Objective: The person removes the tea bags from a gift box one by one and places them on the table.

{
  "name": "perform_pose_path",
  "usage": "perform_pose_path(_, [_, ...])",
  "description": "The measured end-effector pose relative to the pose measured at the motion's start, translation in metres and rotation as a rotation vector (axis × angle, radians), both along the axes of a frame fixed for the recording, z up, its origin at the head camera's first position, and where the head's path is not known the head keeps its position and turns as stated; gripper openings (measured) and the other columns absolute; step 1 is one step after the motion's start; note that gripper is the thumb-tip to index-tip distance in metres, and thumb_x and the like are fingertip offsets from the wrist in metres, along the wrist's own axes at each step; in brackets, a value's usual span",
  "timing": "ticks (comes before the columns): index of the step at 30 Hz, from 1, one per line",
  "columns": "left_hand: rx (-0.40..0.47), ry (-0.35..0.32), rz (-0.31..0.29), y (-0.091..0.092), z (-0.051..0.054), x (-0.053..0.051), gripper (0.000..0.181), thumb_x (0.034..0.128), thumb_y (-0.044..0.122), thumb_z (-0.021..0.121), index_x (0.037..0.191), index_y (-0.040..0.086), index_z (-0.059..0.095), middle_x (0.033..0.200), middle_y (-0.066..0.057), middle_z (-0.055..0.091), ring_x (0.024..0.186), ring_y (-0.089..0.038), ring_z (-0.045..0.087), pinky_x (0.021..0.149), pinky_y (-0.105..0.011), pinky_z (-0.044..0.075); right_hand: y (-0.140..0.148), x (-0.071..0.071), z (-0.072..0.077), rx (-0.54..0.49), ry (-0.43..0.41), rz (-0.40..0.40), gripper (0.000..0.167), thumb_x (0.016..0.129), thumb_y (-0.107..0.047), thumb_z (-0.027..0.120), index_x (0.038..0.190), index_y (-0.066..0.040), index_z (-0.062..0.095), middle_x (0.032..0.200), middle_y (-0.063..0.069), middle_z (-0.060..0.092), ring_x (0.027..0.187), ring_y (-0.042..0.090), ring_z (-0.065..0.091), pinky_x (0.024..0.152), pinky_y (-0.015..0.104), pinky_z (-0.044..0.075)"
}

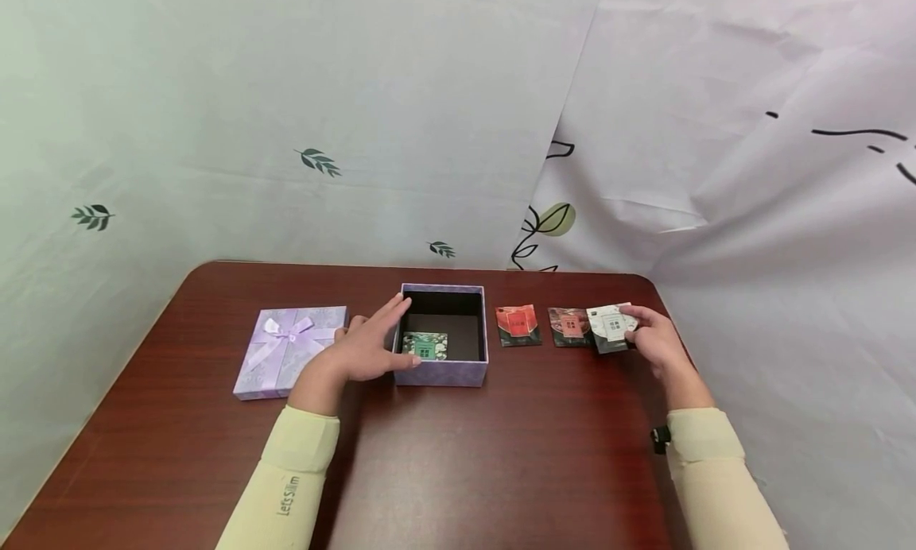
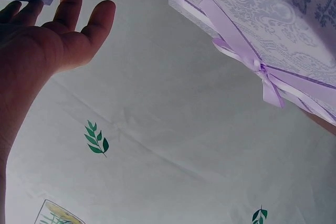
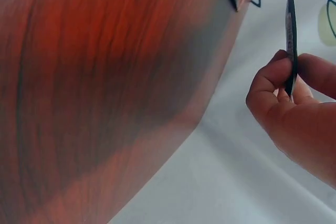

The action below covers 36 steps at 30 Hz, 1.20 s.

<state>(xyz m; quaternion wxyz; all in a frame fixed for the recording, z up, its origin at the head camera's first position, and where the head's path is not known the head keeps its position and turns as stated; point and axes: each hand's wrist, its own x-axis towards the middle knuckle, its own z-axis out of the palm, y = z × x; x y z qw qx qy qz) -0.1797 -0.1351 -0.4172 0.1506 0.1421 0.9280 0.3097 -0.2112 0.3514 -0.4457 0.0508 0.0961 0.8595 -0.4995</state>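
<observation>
White packet [image 1: 608,331], one: near the right edge of the desk [image 1: 515,455], toward its back right corner; pinched by its right side between thumb and fingers of my right hand [image 1: 660,345], drawn close together

My left hand [image 1: 366,350]: fingers spread and mostly straight, gripping nothing; set along the left wall of the lilac box [image 1: 440,374], thumb at its front left corner

Risks, in my judgement: I have the packet by one side only, so a loose pinch could let it slip or swing, and a hard one could crease it. It overlaps the brown packet [image 1: 568,327] in the head view, touching or not I cannot tell; a low sweep could drag that along, then the red packet [image 1: 518,326]. Pressure from my left thumb could push the box askew and shift the green packet [image 1: 425,346], lying inside at front left

Appearance: flat, thin, squarish; white face, dark lower band, framed panel with dark lettering; slightly tilted; nearly edge-on in the right wrist view, a slim dark strip

Adjacent: lilac lid [image 1: 266,363] with ribbon bow [image 1: 289,333], toward the desk's left edge
</observation>
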Motion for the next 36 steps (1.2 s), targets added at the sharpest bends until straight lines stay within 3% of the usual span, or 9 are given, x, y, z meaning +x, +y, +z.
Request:
perform_pose_path(9, [-0.004,0.010,-0.007,0.000,-0.001,-0.001,0.099,0.0849,0.049,0.075,0.162,0.024,0.018,0.167,0.004,0.005,0.136,-0.049,0.022,0.099,-0.078,0.008,0.013,-0.005,-0.008,0.010,-0.003,-0.021,0.053,0.091,0.011,0.045,0.144,0.009,0.043,0.131,0.027,0.049,0.101,0.025,0.049,0.075,0.023,0.044])
perform_pose_path(20, [0.012,0.006,-0.006,0.000,0.001,0.000,0.099,0.0850,0.048,0.076,0.162,0.022,0.019,0.167,0.002,0.006,0.139,-0.054,0.016,0.099,-0.079,0.005,0.017,-0.013,-0.016,0.046,-0.042,-0.064,0.054,0.091,0.010,0.042,0.145,0.010,0.042,0.140,0.031,0.042,0.115,0.034,0.043,0.081,0.028,0.038])
perform_pose_path(27, [0.001,0.003,0.001,0.001,0.001,0.000,0.099,0.0849,0.048,0.076,0.162,0.024,0.019,0.167,0.004,0.006,0.140,-0.057,0.011,0.100,-0.079,0.004,0.017,-0.021,-0.024,0.160,-0.075,-0.086,0.053,0.091,0.008,0.041,0.143,0.008,0.047,0.150,0.031,0.035,0.120,0.038,0.041,0.087,0.040,0.040])
perform_pose_path(36, [0.004,0.001,0.010,0.001,0.001,0.000,0.099,0.0844,0.048,0.076,0.162,0.024,0.019,0.167,0.005,0.007,0.140,-0.057,0.012,0.100,-0.079,0.004,0.019,-0.030,-0.034,0.374,-0.059,-0.061,0.051,0.087,0.001,0.039,0.135,0.006,0.057,0.139,0.032,0.048,0.115,0.041,0.045,0.092,0.049,0.038])
